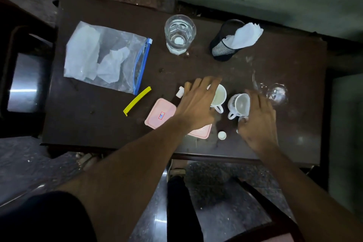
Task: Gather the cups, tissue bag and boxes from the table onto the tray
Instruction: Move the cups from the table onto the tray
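Note:
Two white cups stand side by side near the table's front: one cup [219, 97] lies partly under my left hand [197, 104], whose fingers are spread above its rim. The other cup [238, 105] is tilted, and my right hand [259, 122] curls against its right side. A pink box [160, 113] sits left of my left wrist; a second pink box [202, 131] is mostly hidden under that wrist. A clear zip bag of tissues [106, 57] lies at the far left. No tray is clearly seen.
On the dark table [294, 61] stand a glass of water [179, 33] and a black mesh holder with a napkin [227, 45]. A yellow clip [137, 100], small white caps [222, 135] and a clear glass [277, 92] lie near the cups. A metal stool [25, 82] stands left.

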Tool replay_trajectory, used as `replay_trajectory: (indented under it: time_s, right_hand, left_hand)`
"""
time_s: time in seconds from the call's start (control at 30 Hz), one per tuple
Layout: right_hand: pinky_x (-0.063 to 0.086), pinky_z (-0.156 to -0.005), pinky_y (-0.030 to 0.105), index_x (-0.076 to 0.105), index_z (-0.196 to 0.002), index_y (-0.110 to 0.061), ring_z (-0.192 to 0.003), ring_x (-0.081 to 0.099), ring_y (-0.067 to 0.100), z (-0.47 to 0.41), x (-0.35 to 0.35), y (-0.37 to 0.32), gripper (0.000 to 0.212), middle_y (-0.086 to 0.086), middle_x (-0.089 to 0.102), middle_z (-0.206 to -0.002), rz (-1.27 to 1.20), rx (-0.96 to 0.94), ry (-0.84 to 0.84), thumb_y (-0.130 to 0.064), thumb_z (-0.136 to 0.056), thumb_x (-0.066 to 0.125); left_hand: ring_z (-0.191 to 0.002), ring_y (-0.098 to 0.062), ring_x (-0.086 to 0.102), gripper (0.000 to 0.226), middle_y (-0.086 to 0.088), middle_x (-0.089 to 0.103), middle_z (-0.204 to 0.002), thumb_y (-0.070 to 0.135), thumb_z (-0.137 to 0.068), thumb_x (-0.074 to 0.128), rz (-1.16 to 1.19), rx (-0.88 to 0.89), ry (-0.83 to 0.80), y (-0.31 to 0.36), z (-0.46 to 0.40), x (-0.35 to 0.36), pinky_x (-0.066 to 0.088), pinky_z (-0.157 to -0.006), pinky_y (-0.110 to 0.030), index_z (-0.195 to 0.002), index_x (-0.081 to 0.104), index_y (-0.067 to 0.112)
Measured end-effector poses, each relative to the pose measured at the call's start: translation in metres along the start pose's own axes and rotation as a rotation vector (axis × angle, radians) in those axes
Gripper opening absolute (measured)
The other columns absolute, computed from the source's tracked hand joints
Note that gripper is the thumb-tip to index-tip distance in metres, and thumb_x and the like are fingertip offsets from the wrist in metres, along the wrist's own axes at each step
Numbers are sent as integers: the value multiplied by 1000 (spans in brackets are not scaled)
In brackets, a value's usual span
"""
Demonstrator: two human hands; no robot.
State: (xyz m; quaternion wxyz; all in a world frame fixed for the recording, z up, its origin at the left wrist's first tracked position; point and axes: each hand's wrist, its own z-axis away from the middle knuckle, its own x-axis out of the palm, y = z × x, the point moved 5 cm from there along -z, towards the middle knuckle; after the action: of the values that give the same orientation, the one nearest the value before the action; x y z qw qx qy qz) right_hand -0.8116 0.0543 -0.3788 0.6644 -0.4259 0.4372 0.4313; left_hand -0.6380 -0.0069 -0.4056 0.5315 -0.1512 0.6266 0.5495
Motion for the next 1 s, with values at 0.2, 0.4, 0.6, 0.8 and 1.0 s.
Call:
replay_trajectory:
  time_s: [0.2,0.4,0.6,0.8,1.0]
  right_hand:
    - [44,-103,51,47,-144,-18,-129,52,36,-9,7,6,73,10,55,-137,19,14,-30,-14,-77,76]
    - [45,-102,50,54,-135,-21,-121,57,35,-16,-3,-6,60,5,64,-129,-62,-17,-34,-23,-81,79]
    - [51,-98,52,54,-137,-23,-114,62,36,-23,-32,-63,65,5,65,-128,-157,-101,69,-13,-77,78]
    - [53,-88,43,49,-136,-23,-112,63,38,-31,-59,-182,64,6,66,-127,-280,-201,99,-13,-79,78]
    - [49,-98,45,56,-131,-13,-118,61,37,-65,-81,-390,53,9,66,-124,-414,-414,118,-14,-82,75]
  left_hand:
    - [-122,-31,55,81,-6,56,-139,31,-80,86,-32,-63,17,3,-11,11,41,-100,-44,-149,48,16]
    - [-119,-30,58,65,-5,61,-131,26,-82,85,19,-108,22,1,-12,8,41,-100,-40,-137,52,14]
    - [-118,-29,57,73,-2,57,-131,20,-71,87,78,-75,56,-27,-5,-53,41,-98,-41,-136,52,18]
    - [-114,-32,59,64,-2,53,-128,16,-71,77,37,-70,151,-114,24,-178,38,-87,-36,-131,55,18]
    - [-119,-35,58,59,-8,57,-129,26,-78,76,-215,-132,270,-251,74,-351,41,-93,-44,-131,57,10]
